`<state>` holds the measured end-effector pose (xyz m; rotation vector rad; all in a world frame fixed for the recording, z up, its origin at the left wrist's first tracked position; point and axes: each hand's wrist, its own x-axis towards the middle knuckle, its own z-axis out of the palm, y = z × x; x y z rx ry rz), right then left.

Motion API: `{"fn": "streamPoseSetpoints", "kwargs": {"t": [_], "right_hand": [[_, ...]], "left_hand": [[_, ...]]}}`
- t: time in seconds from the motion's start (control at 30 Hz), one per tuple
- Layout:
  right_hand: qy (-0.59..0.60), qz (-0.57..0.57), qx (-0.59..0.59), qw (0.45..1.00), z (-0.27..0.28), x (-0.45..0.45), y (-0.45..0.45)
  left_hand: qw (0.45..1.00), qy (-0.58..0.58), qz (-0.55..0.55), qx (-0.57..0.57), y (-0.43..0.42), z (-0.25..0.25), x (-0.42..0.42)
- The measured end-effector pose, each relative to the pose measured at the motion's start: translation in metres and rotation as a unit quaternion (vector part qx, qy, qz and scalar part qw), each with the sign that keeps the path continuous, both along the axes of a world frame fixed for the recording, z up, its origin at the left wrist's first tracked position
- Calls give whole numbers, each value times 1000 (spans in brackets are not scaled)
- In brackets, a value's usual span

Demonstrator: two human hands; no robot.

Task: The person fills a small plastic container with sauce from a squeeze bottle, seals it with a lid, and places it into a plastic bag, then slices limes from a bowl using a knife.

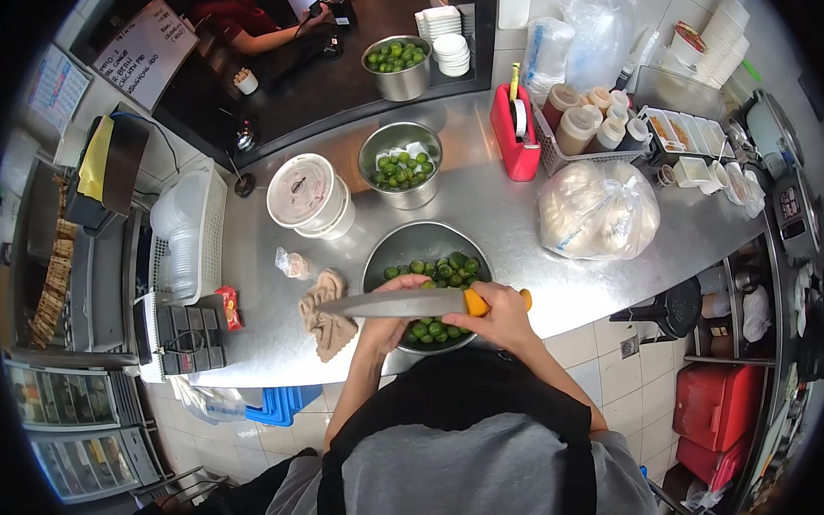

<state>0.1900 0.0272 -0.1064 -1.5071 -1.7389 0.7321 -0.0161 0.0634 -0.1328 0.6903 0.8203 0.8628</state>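
My right hand (502, 317) is closed around the yellow handle (476, 302) of a large knife (392, 303). Its broad blade points left, across the near part of a steel bowl (376, 256) of small green limes (448, 270). My left hand (393, 328) is at the bowl's left side, behind the blade, with its fingertips curled near the limes. The blade hides most of these fingers and whatever lies between them. Under the knife's tip, on the steel counter, lies a crumpled brown cloth (330, 323).
Behind the bowl stand a steel pot of limes (409, 198) and lidded white tubs (307, 195). Another lime-filled pot (398, 83) is on the dark ledge, near a person's arm (265, 42). To the right are a red tape dispenser (516, 139), a filled plastic bag (597, 214) and sauce bottles (580, 127).
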Motion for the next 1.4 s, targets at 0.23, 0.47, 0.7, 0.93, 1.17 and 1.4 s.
{"fn": "streamPoseSetpoints", "kwargs": {"t": [0.23, 0.47, 0.7, 0.93, 1.17, 1.4], "right_hand": [[-45, 16, 61, 997, 8, -3, -2], [-32, 16, 102, 994, 12, -4, -1], [-15, 17, -29, 999, 10, -6, -5], [314, 92, -275, 904, 3, -5, -3], [325, 62, -274, 903, -11, -3, 2], [47, 15, -101, 994, 7, 0, -2]], "left_hand": [[996, -69, 55, -9, -21, 5, 9], [997, -19, 69, 3, -24, 8, 12], [987, 8, 153, 48, -28, 18, 24], [985, -1, 152, 82, -27, 18, 28], [976, 31, 170, 131, -26, 13, 29], [986, 7, 157, 50, -28, 13, 25]]}}
